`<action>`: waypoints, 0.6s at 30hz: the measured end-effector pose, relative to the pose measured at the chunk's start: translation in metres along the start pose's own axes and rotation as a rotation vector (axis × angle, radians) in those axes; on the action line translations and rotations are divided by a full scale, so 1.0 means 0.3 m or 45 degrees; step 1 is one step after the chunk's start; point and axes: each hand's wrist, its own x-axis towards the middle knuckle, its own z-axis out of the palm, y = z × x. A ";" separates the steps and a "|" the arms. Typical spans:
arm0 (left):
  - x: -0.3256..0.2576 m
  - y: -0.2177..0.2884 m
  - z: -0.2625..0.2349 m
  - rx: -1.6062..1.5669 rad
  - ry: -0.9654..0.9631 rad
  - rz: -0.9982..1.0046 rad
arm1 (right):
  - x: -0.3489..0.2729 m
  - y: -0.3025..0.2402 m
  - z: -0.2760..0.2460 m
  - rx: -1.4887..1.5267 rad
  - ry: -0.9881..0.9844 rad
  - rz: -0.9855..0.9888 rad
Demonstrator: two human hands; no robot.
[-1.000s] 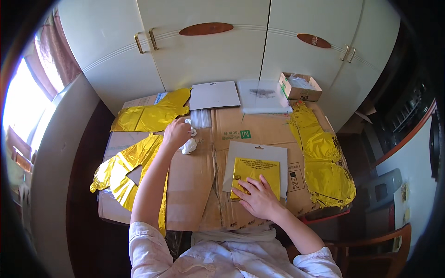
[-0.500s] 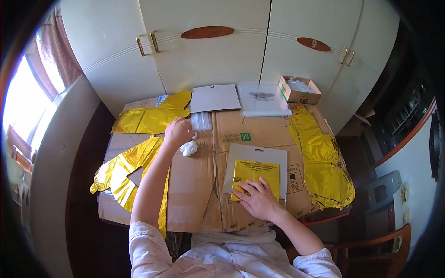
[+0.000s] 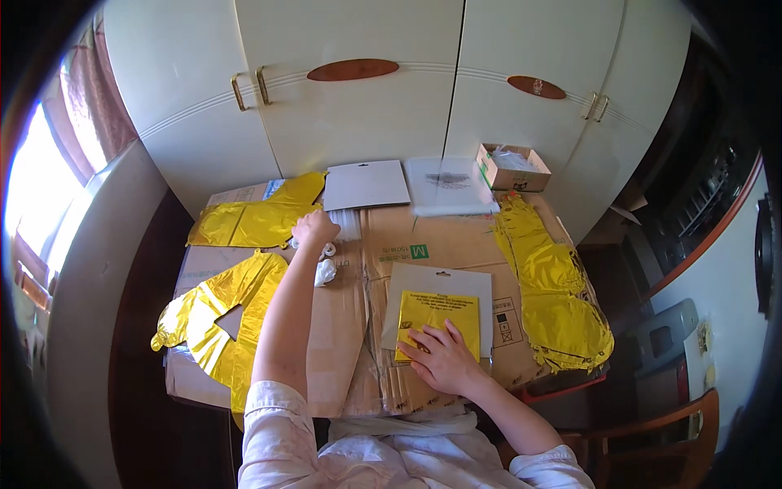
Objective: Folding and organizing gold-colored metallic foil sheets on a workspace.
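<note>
My left hand (image 3: 315, 230) is closed, reaching over the table between the gold foil balloons and some clear straws (image 3: 346, 224). Its fingertips are hidden, and a small white ring-shaped item (image 3: 329, 249) shows just beside it. Below that lies a crumpled white piece (image 3: 325, 273). My right hand (image 3: 444, 360) rests with fingers spread on a folded gold foil balloon (image 3: 456, 310) bearing dark print. Under this square packet is a grey card (image 3: 397, 281) with a hanging slot.
Flat gold foil balloons lie at the left (image 3: 236, 297), far left (image 3: 252, 220) and right (image 3: 554, 285). Along the back are a stack of grey cards (image 3: 366, 186), clear plastic bags (image 3: 450, 186) and an open box (image 3: 515, 181) of white strips. Flattened cardboard (image 3: 334, 326) covers the table.
The view has shifted a little. My left hand has turned knuckles up and moved slightly left by the white items. My right hand stays on the folded balloon.
</note>
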 end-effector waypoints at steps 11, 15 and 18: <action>-0.041 -0.055 -0.038 0.058 0.142 0.044 | 0.005 -0.003 -0.003 0.037 0.015 -0.002; -0.131 -0.084 -0.091 -0.021 0.196 0.242 | 0.003 0.000 -0.008 0.017 -0.001 0.002; -0.280 -0.106 -0.105 -0.256 0.153 0.462 | 0.004 0.004 -0.003 0.009 0.002 -0.011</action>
